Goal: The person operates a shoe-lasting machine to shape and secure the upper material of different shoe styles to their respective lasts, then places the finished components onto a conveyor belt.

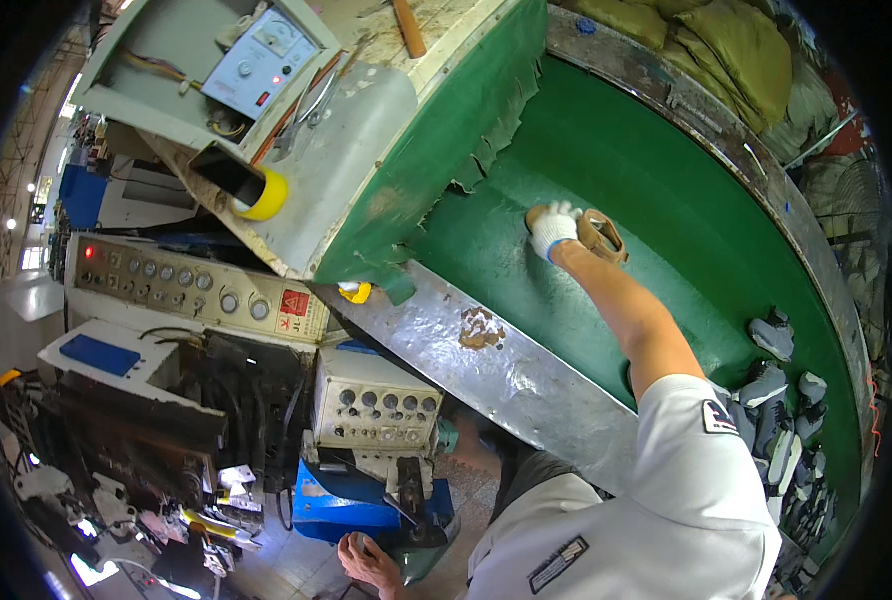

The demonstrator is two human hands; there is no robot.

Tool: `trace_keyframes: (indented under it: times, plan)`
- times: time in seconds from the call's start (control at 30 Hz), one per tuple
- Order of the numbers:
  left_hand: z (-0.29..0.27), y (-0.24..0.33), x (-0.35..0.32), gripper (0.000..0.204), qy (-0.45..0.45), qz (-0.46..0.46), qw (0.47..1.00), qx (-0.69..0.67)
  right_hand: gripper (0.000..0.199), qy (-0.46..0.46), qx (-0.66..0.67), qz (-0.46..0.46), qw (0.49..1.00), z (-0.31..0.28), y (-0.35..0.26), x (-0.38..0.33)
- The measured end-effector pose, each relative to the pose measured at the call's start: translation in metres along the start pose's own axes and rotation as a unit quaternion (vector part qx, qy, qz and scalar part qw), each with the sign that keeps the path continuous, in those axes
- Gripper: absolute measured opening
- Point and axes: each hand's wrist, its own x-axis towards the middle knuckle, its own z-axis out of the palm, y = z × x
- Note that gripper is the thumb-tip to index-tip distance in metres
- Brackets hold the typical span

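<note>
One brown shoe (603, 238), and I've got it grasped in my right hand (556, 230) above the green table (616, 140); left hand (368, 564), can't tell.

a red warning label (295, 302) with a triangle sits at the right end of the long cream control panel (148, 290), red lettering just below it. a dark patch (558, 565) with pale marks is on the white shirt (636, 535), a smaller patch (720, 418) on its sleeve. the print on the pale blue instrument panel (249, 82) is too small to read.
</note>
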Motion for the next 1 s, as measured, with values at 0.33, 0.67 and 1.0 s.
trace_keyframes:
  times: [0.33, 0.67, 1.0]
  plan:
    - [0.005, 0.022, 0.013, 0.021, -0.02, 0.037, 0.997, 0.071, 0.062, -0.106, 0.978, -0.175, -0.037, -0.183, -0.214, 0.089]
    - [0.011, 0.037, 0.022, 0.016, -0.044, 0.042, 0.997, 0.042, 0.053, -0.223, 0.914, -0.283, -0.185, -0.186, -0.283, 0.112]
    - [0.01, 0.033, 0.035, 0.018, -0.038, 0.038, 0.997, 0.055, 0.046, -0.222, 0.957, 0.116, -0.144, -0.08, -0.376, 0.191]
